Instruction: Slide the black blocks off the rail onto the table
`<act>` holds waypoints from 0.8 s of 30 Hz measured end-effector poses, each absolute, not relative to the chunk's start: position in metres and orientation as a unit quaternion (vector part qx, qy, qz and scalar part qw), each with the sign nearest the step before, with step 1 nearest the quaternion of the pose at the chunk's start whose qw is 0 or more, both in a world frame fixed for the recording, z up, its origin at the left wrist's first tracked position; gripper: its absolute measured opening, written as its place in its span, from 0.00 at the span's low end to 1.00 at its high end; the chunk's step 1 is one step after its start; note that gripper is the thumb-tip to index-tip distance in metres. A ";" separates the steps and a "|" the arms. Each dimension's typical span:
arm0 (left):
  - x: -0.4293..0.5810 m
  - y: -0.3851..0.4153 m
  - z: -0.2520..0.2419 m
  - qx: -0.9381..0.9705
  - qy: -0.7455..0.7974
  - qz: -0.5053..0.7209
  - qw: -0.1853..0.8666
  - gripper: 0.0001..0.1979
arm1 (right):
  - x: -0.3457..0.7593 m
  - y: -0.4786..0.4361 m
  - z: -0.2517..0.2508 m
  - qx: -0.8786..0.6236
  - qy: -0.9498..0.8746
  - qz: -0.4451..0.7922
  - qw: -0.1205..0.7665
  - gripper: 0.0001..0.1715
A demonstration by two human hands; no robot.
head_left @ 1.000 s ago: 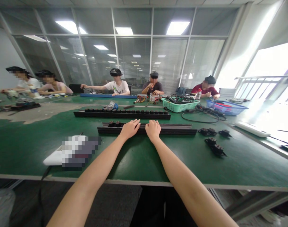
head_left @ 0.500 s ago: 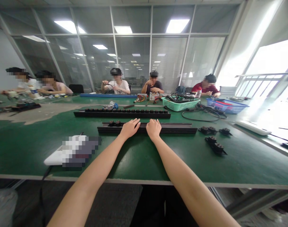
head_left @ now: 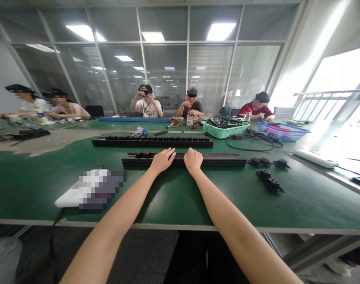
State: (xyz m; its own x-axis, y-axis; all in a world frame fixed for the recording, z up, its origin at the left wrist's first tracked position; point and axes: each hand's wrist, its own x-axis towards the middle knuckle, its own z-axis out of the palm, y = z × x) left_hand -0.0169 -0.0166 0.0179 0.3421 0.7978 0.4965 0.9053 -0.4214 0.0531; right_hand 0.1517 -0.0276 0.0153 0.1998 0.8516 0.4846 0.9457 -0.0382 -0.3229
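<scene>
A long black metal channel (head_left: 221,162) lies crosswise on the table in front of me, with a few black socket modules (head_left: 143,154) seated near its left end. My left hand (head_left: 162,161) rests over its middle, fingers stretched out and thumb apart. Just to the right, my right hand (head_left: 193,161) bends over the same channel with curled fingers; whatever is under them is hidden. Behind it lies a second black channel (head_left: 153,144) with a row of modules along its length. Several loose modules (head_left: 271,184) sit to the right.
The green table (head_left: 180,201) holds a white device (head_left: 68,197), partly blurred, at front left. Toward the back stand a green basket (head_left: 225,132) of cables, a blue basket (head_left: 289,134) and a long blue strip (head_left: 132,119). Co-workers (head_left: 149,106) sit along the far side.
My right hand has shifted slightly to the right along the channel. My left hand stays where it was. A co-worker opposite has raised both hands toward the head.
</scene>
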 end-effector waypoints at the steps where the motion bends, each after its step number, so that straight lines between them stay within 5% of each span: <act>1: -0.017 -0.016 0.018 -0.811 -0.524 -0.231 0.117 0.24 | 0.152 -0.028 0.018 -0.718 -0.629 -0.074 0.289 0.17; 13: -0.017 -0.014 0.015 -0.808 -0.526 -0.234 0.124 0.23 | 0.189 -0.031 0.049 -0.659 -0.735 -0.034 0.155 0.15; 24: -0.015 -0.017 0.019 -0.808 -0.529 -0.234 0.111 0.24 | 0.198 -0.033 0.021 -0.621 -0.749 -0.052 0.224 0.18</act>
